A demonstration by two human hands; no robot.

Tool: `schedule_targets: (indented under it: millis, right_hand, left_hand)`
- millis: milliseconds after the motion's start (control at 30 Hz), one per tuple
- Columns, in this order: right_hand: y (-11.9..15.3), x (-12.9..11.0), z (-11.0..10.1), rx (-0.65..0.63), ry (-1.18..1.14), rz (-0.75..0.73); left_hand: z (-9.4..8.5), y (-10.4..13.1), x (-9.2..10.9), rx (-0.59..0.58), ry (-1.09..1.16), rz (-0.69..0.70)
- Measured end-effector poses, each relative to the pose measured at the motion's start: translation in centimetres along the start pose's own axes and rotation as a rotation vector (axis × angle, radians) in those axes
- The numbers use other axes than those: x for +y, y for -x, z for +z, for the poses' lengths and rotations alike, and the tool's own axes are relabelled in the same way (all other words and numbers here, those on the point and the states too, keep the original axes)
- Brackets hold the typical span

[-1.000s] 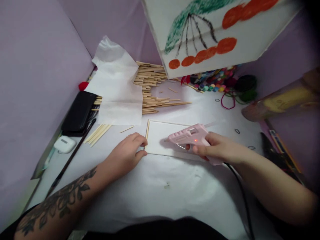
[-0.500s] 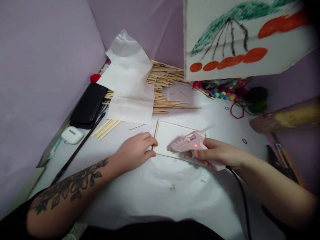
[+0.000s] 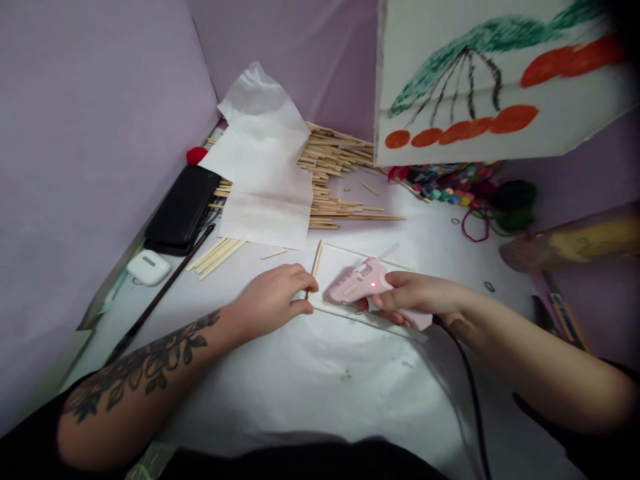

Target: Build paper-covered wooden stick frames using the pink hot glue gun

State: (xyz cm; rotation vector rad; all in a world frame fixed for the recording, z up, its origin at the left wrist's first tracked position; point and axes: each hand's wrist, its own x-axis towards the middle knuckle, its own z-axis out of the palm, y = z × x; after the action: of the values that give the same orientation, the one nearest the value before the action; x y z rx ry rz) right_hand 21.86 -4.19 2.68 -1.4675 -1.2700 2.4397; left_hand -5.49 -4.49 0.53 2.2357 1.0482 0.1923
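Observation:
A flat white board lies on the covered table in front of me. Along its left edge runs a thin wooden stick. My left hand pinches the near end of that stick between thumb and fingers. A pink hot glue gun with a lit red light is wrapped in my right hand. Its nozzle points left, low over the board and close to the stick; whether the tip touches is hidden. A translucent glue stick juts from the gun's back.
Many wooden sticks lie at the back, partly under a crumpled white sheet. At left are a black case, a white earbud case and a dark rod. A painted board overhangs the right; the gun's black cord trails nearby.
My right hand has brought the glue gun leftward, nearer to the stick. My left hand keeps its pinch in about the same place. The whole view has shifted slightly.

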Motion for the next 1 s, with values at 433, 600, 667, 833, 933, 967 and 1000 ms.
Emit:
schedule_targets:
  millis: [433,600,667,833,933,967,1000]
  right_hand:
    - [-1.4,-0.7,0.8,-0.033,-0.007,0.016]
    - [-1.5,-0.7,1.1,0.003,0.001,0.022]
    - [-1.4,-0.6,1.2,0.009,-0.001,0.026]
    - [-1.4,-0.5,1.3,0.034,0.005,0.034]
    - [-1.3,-0.5,1.4,0.052,-0.002,0.055]
    - [-1.3,-0.5,1.4,0.058,-0.006,0.063]
    - [-1.3,-0.5,1.4,0.063,-0.012,0.069]
  left_hand:
    - [-0.1,-0.1,0.1,-0.011,0.013,-0.016]
    - [-0.1,-0.1,0.1,0.005,0.017,-0.028]
    - [-0.1,-0.1,0.0,0.003,0.017,-0.025]
    - [0.0,0.0,-0.1,-0.002,0.014,-0.028]
    - [0.1,0.0,-0.2,0.002,0.015,-0.023]
    - [0.1,0.0,-0.2,0.003,0.015,-0.025]
    - [0.1,0.0,-0.2,0.002,0.014,-0.027]
